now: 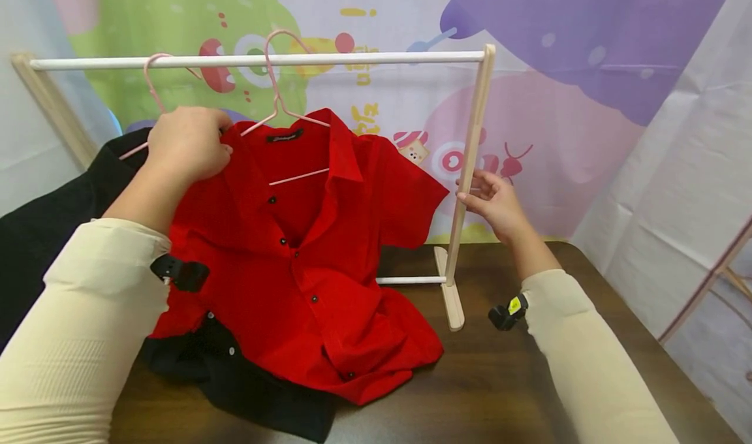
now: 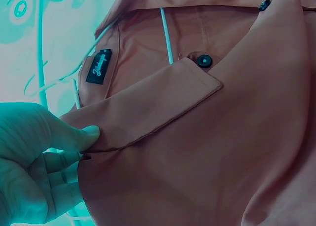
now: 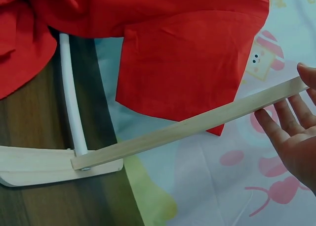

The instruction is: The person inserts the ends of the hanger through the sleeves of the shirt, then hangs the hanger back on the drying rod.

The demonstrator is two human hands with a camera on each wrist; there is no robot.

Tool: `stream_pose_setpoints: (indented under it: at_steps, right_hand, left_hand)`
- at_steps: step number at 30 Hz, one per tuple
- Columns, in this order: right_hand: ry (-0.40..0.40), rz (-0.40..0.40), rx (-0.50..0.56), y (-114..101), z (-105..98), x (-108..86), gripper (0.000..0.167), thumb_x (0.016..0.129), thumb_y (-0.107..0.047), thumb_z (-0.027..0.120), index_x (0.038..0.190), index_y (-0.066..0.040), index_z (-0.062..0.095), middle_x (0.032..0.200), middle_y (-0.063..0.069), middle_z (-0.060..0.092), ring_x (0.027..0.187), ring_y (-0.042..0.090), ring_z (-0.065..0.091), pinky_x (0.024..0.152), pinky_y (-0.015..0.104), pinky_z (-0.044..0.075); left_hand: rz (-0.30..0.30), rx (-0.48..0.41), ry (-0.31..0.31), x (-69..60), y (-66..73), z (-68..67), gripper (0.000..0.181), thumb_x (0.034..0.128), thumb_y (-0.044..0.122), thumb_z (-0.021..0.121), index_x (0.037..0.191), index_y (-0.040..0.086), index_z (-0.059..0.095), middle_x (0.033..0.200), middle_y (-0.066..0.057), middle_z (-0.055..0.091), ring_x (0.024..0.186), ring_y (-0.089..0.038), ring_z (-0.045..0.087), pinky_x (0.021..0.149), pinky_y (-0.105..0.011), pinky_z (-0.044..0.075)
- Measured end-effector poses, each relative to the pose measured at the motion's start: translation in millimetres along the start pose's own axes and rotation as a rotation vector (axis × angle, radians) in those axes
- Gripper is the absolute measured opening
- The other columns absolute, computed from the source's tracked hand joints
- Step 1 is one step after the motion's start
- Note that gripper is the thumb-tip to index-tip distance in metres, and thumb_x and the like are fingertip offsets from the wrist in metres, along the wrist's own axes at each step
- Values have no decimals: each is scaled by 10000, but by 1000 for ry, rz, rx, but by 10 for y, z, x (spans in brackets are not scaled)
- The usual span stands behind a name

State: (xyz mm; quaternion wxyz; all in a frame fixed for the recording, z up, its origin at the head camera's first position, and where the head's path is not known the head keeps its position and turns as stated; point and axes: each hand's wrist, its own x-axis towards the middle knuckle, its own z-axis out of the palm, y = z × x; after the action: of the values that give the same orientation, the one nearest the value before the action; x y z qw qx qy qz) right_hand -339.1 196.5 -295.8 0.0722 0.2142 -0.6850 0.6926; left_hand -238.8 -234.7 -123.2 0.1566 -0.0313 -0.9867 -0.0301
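Observation:
A red short-sleeved shirt with dark buttons hangs on a pink hanger hooked over the rack's white rail. My left hand pinches the shirt at the shoulder beside its collar; in the left wrist view the thumb lies on the cloth and the other fingers are partly behind it. On the right, my right hand holds the rack's wooden upright between thumb and fingers, as the right wrist view also shows. The shirt's sleeve hangs near that upright.
A black garment hangs left of the red shirt, below a second pink hanger. Black cloth lies on the brown table. The rack's foot stands on the table, before a printed backdrop.

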Motion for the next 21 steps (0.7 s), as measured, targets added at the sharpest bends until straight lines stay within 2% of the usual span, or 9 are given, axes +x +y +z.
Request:
stream_pose_setpoints:
  at_steps: [6,10,13,21]
  right_hand:
    - [6,-7,64,45,3,14,445,894,80,625,1308,118,469,957,-63,703,870,104,676,759,268,560]
    - [10,8,83,47,3,18,406,891,65,640,1276,79,512,959,-30,706,879,125,683,758,287,562]
    - [6,17,83,46,11,16,434,894,57,642,1296,105,486,974,-2,706,881,126,686,763,300,557]
    - [-4,0,63,66,14,23,439,905,64,622,1325,81,496,942,-43,701,872,102,681,774,315,539]
  left_hand:
    - [-8,0,-9,6,-21,32,240,885,102,536,1099,38,624,950,-231,607,855,-470,535,653,-570,450]
    - [-7,-4,-10,-12,-44,59,256,881,96,540,1115,28,621,965,-241,609,898,-475,532,729,-593,440]
    - [-4,-2,-16,-23,-62,77,266,879,92,542,1124,24,621,978,-244,614,928,-473,530,759,-604,437]
    - [12,0,-23,-46,-69,132,265,876,93,545,1118,28,631,979,-250,622,893,-459,549,679,-574,469]
